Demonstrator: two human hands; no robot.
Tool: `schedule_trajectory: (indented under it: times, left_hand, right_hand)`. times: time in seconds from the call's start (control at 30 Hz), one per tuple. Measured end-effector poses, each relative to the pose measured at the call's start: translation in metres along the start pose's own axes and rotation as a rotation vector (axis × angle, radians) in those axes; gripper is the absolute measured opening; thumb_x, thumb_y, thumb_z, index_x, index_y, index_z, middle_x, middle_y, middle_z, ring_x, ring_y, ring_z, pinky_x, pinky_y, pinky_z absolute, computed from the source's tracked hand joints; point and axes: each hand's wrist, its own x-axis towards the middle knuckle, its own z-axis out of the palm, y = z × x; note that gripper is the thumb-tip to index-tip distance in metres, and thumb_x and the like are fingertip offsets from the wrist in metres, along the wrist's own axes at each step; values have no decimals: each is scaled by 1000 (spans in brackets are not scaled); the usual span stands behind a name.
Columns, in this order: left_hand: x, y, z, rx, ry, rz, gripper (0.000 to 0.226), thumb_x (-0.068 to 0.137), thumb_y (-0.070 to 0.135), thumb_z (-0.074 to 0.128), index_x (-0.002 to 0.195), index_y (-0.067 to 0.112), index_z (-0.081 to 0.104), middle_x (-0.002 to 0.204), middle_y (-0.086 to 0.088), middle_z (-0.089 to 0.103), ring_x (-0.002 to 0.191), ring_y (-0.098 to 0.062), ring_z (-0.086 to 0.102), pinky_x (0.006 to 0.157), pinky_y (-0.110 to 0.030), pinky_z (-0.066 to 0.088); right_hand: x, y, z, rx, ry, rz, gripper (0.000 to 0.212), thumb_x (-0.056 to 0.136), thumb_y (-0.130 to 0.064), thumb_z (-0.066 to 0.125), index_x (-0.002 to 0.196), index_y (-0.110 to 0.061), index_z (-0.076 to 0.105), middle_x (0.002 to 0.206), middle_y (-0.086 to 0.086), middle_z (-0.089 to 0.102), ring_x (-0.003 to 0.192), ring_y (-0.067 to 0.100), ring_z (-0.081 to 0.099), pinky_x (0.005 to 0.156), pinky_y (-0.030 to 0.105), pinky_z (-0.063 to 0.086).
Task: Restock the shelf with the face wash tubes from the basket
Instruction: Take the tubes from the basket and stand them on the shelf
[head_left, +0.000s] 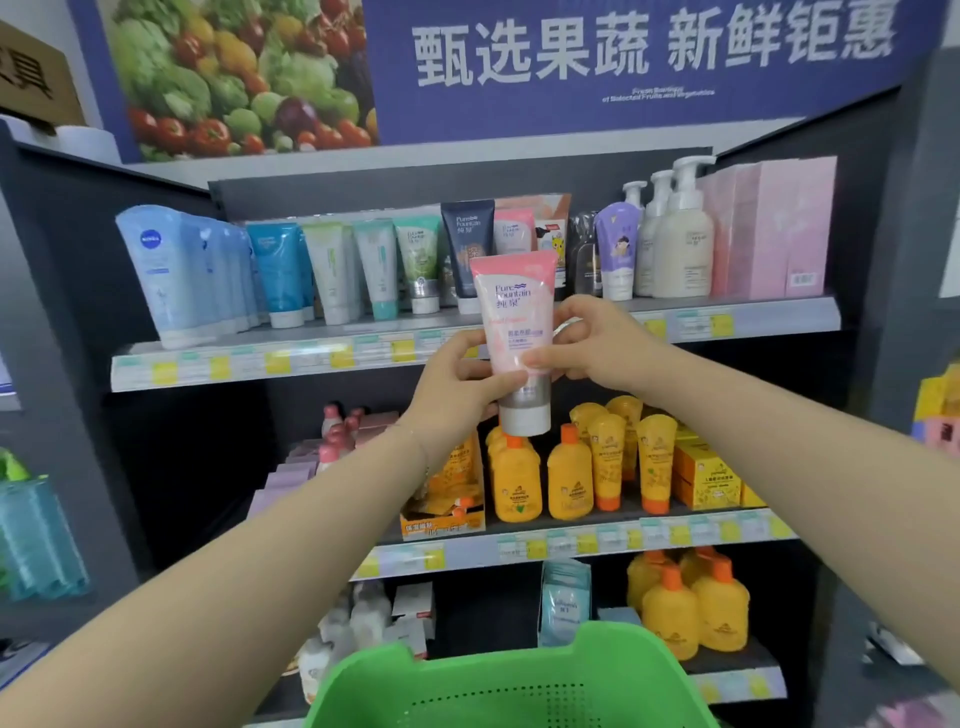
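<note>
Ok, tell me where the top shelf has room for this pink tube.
Top shelf is packed from the Nivea tubes to the pink boxes. Only its bare front lip is free. The matching pink tube stands behind the held tube.

Orange bottles (570, 475), produce banner (467, 67)

Both forearms bare to frame edge, no sleeves visible. Left hand (457, 387) and right hand (597, 343) ungloved. Thin bracelet (422, 447) at left wrist; no rings discernible
</note>
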Motion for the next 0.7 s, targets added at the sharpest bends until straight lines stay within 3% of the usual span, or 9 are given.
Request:
schedule_trajectory:
  times: [0.13, 0.3, 0.4, 0.57, 0.7]
  left_hand:
    - [13, 7, 22, 14, 31, 31, 46, 86, 8, 70, 127, 20, 53, 109, -4, 69, 95, -18, 68, 68, -22, 55]
    - [36, 15, 57, 54, 99, 72, 46, 86, 12, 71, 127, 22, 54, 113, -3, 64, 102, -16, 65, 67, -18, 54]
    - [50, 21, 78, 50, 130, 91, 47, 86, 8, 69, 129, 19, 53, 113, -6, 64, 102, -17, 64, 73, -21, 57]
    - [68, 27, 97, 110, 220, 139, 43, 84, 13, 72, 122, 24, 56, 113, -5, 64, 104, -19, 64, 87, -39, 57]
    - [84, 35, 99, 151, 302, 205, 49, 80, 15, 77, 125, 18, 58, 108, -6, 67, 99, -19, 66, 83, -34, 58]
  right_hand:
    - [8, 8, -24, 29, 18, -26, 47, 80, -14, 78, 118, -4, 52, 98, 7, 71, 71, 10, 68, 51, 15, 49]
    - [23, 26, -63, 48, -9, -63, 46, 78, -21, 79, 114, -6, 55, 104, 6, 71, 87, 16, 71, 65, 24, 56]
    - [30, 35, -83, 68, 17, -67, 40, 79, -24, 79, 108, -6, 57, 97, 4, 71, 76, 11, 71, 57, 18, 52]
    - [46, 38, -104, 90, 41, -98, 36, 79, -24, 79, 105, -7, 59, 86, 0, 70, 65, 7, 67, 50, 12, 47]
    - [60, 35, -110, 115, 80, -127, 39, 78, -25, 80, 106, -8, 59, 86, 1, 69, 60, 3, 67, 52, 14, 48]
